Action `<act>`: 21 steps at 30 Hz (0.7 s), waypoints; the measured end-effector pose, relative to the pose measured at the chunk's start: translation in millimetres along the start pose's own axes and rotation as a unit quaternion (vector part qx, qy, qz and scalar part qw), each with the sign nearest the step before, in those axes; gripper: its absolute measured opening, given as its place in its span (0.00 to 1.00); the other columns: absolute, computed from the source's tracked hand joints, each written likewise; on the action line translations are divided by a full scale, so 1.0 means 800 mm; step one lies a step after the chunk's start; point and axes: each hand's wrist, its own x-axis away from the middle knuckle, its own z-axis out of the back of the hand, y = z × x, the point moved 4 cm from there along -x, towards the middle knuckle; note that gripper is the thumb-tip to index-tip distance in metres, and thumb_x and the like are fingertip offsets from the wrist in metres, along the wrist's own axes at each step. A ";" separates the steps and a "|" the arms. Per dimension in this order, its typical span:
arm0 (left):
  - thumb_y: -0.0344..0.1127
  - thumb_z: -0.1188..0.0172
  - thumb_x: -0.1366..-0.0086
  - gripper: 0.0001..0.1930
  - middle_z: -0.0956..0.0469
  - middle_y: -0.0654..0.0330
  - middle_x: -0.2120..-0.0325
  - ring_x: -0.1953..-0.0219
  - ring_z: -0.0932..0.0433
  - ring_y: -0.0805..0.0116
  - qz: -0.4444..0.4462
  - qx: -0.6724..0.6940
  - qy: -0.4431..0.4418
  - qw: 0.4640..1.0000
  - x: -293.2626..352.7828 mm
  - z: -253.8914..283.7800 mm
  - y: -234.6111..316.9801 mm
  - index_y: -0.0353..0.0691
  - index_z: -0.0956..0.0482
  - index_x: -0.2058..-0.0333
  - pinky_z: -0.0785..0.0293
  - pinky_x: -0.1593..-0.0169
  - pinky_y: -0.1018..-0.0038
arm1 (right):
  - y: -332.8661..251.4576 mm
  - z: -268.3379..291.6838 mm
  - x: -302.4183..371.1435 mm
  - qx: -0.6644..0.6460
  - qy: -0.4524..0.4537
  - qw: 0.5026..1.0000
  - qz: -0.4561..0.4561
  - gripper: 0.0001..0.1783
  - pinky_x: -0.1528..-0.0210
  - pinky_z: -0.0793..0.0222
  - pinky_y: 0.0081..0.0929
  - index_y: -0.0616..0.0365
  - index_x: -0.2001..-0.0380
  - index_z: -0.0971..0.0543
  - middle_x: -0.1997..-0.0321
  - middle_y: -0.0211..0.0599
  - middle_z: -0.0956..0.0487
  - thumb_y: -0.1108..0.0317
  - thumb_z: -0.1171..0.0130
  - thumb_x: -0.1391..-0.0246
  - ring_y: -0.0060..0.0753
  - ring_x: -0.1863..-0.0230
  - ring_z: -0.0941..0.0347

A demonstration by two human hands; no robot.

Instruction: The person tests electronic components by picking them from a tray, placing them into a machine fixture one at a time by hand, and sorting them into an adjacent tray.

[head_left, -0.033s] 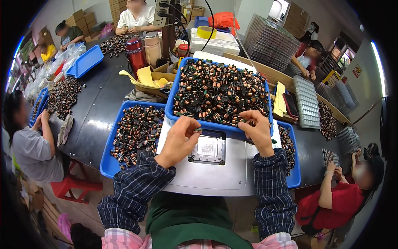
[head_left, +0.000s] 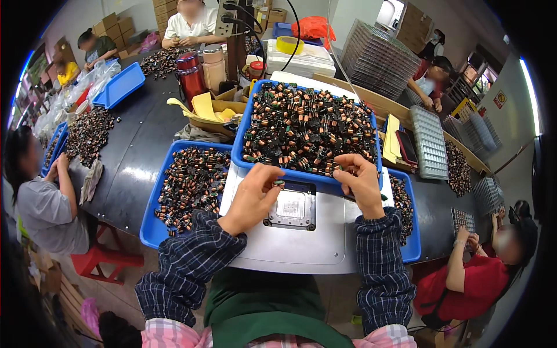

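Note:
My left hand point(head_left: 249, 197) pinches a small copper-wound coil point(head_left: 279, 184) with a green part between thumb and fingertips, just above the left edge of a square metal fixture point(head_left: 291, 206). The fixture sits in a recess of a silver panel point(head_left: 301, 249). At the front right rim of a blue tray point(head_left: 301, 173), my right hand point(head_left: 362, 182) has thumb and forefinger close together over heaped coils point(head_left: 307, 127). Whatever its fingertips hold is too small to make out. A small green tip point(head_left: 383, 197) shows beside that palm.
Lower blue trays of coils flank the panel, one at left point(head_left: 149, 223) and one at right point(head_left: 413, 243). Behind stand a red flask point(head_left: 190, 78), a box with yellow paper point(head_left: 203, 107) and stacked clear trays point(head_left: 377, 58). Several co-workers sit around the black table point(head_left: 130, 168).
My left hand has shifted very slightly to the right with the coil. My right hand stays at the tray rim.

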 end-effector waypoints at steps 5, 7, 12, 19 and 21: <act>0.23 0.42 0.52 0.08 0.29 0.58 0.71 0.66 0.31 0.59 -0.122 -0.168 -0.071 0.976 0.007 -0.010 0.007 0.36 0.24 0.71 0.34 0.60 0.69 | 0.008 -0.030 0.012 -0.286 -0.085 0.947 -0.117 0.11 0.82 0.37 0.14 0.64 0.63 0.27 0.74 0.33 0.27 0.78 0.44 0.54 0.20 0.76 0.30; 0.24 0.42 0.52 0.07 0.28 0.60 0.73 0.66 0.31 0.62 -0.120 -0.174 -0.109 0.971 0.009 -0.016 0.004 0.38 0.24 0.70 0.36 0.62 0.70 | 0.003 -0.042 0.016 -0.298 -0.089 0.942 -0.126 0.10 0.81 0.36 0.14 0.64 0.65 0.27 0.74 0.33 0.27 0.78 0.44 0.54 0.19 0.76 0.31; 0.28 0.40 0.52 0.07 0.28 0.62 0.75 0.68 0.32 0.64 -0.183 -0.250 -0.131 0.942 0.011 -0.032 0.006 0.41 0.23 0.71 0.39 0.65 0.71 | -0.002 -0.056 0.020 -0.208 -0.102 0.970 -0.068 0.09 0.79 0.36 0.13 0.65 0.67 0.26 0.74 0.32 0.27 0.78 0.42 0.56 0.17 0.78 0.33; 0.28 0.41 0.52 0.07 0.29 0.62 0.76 0.68 0.32 0.63 -0.170 -0.278 -0.140 0.935 0.012 -0.035 0.008 0.41 0.23 0.71 0.40 0.65 0.70 | -0.014 -0.063 0.026 0.039 -0.065 0.991 0.114 0.11 0.73 0.37 0.14 0.62 0.70 0.23 0.69 0.31 0.28 0.81 0.42 0.62 0.19 0.72 0.33; 0.28 0.41 0.52 0.07 0.29 0.62 0.76 0.68 0.32 0.63 -0.174 -0.283 -0.134 0.934 0.012 -0.035 0.007 0.41 0.23 0.71 0.40 0.65 0.69 | -0.017 -0.069 0.028 0.068 -0.072 0.988 0.117 0.12 0.74 0.38 0.15 0.63 0.69 0.24 0.69 0.31 0.28 0.82 0.42 0.62 0.19 0.74 0.34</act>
